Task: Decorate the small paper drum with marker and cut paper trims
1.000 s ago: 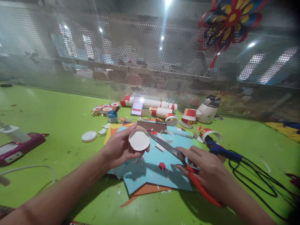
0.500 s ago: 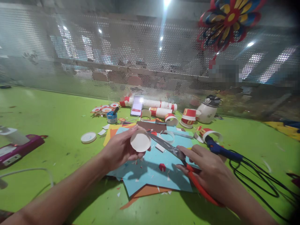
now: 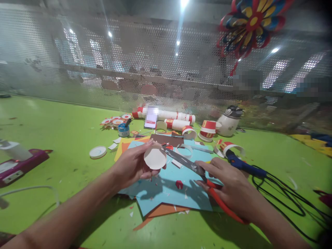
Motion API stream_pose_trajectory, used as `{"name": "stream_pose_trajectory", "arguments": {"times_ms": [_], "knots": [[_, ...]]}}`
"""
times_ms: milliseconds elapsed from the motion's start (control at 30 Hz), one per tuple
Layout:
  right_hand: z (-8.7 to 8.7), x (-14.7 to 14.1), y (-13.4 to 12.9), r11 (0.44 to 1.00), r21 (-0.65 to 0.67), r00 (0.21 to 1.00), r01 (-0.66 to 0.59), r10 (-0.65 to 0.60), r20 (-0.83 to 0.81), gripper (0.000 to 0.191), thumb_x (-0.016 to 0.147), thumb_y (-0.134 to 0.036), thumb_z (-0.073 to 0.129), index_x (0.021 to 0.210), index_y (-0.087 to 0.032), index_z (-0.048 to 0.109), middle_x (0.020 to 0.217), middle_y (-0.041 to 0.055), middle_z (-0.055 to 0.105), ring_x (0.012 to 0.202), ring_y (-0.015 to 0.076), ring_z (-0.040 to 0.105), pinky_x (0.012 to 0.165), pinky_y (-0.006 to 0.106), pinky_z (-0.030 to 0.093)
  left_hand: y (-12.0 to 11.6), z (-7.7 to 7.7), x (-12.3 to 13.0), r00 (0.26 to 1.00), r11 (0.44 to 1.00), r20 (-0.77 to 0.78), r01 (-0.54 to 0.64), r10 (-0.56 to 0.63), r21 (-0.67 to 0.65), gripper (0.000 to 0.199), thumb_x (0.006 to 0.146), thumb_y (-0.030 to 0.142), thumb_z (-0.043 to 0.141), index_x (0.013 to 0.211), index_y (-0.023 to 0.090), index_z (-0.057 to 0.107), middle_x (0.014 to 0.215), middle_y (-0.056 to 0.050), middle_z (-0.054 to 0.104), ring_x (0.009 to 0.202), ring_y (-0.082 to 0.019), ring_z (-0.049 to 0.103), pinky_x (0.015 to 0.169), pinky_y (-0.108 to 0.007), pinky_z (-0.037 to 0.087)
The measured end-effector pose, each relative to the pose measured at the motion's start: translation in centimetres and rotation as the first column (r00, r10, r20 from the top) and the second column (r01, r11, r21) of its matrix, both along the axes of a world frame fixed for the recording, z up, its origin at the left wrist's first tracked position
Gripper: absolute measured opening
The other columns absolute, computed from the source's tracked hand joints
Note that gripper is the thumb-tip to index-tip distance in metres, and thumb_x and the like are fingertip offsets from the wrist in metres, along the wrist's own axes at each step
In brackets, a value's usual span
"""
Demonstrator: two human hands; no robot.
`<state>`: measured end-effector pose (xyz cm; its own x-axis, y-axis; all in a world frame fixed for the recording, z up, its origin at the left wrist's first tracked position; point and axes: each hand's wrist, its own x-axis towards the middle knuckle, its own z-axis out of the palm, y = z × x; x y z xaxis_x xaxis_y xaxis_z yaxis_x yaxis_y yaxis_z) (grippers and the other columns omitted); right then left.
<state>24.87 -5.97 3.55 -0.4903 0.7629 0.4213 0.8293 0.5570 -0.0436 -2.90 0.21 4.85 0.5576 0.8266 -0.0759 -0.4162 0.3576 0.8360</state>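
Observation:
In my left hand (image 3: pixel 135 160) is a round white paper cup bottom (image 3: pixel 155 157), its pale flat face turned toward me. My right hand (image 3: pixel 230 183) grips a pair of scissors (image 3: pixel 185 161) by the red handles. The grey blades look closed, and their tip lies at the upper right rim of the white piece. Beneath both hands, light-blue paper (image 3: pixel 166 193) is strewn with small scraps. A red paper piece (image 3: pixel 179 184) rests on it, and a cut white ring (image 3: pixel 184 151) sits just beyond the blades.
A blue glue gun (image 3: pixel 246 167) with black cable lies at the right. Farther back are cut paper cups (image 3: pixel 208 129), a phone (image 3: pixel 150 119), a white kettle-like container (image 3: pixel 229 121) and a blue jar (image 3: pixel 123 130). A purple power strip (image 3: pixel 26 164) is at the left.
Hardly anything differs. The view shifts slightly, and both hands keep their hold on the white piece and the scissors, with the blade tip still at the rim.

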Motion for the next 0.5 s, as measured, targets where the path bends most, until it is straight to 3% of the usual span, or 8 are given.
{"name": "stream_pose_trajectory", "arguments": {"times_ms": [233, 500], "knots": [[0.04, 0.08, 0.13, 1.0, 0.023, 1.0, -0.01, 0.01, 0.022, 0.035, 0.096, -0.036, 0.05, 0.122, -0.015, 0.062, 0.08, 0.0076, 0.057, 0.065, 0.0213, 0.06, 0.057, 0.034, 0.049, 0.02, -0.35, 0.02, 0.999, 1.0, 0.031, 0.021, -0.021, 0.01, 0.025, 0.093, 0.037, 0.055, 0.092, 0.014, 0.062, 0.072, -0.012, 0.068, 0.055, -0.017, 0.065, 0.039, -0.017, 0.041], [-0.32, -0.17, 0.11, 0.998, 0.058, 1.0, -0.009, 0.009, -0.006, 0.035, 0.097, -0.037, 0.049, 0.119, -0.013, 0.063, 0.077, 0.0073, 0.057, 0.062, 0.0208, 0.058, 0.056, 0.034, 0.048, 0.01, -0.34, 0.06, 0.997, 0.999, 0.073, 0.026, -0.028, 0.03, 0.027, 0.097, 0.034, 0.046, 0.092, 0.014, 0.064, 0.075, -0.012, 0.07, 0.056, -0.016, 0.066, 0.042, -0.017, 0.044]]}}
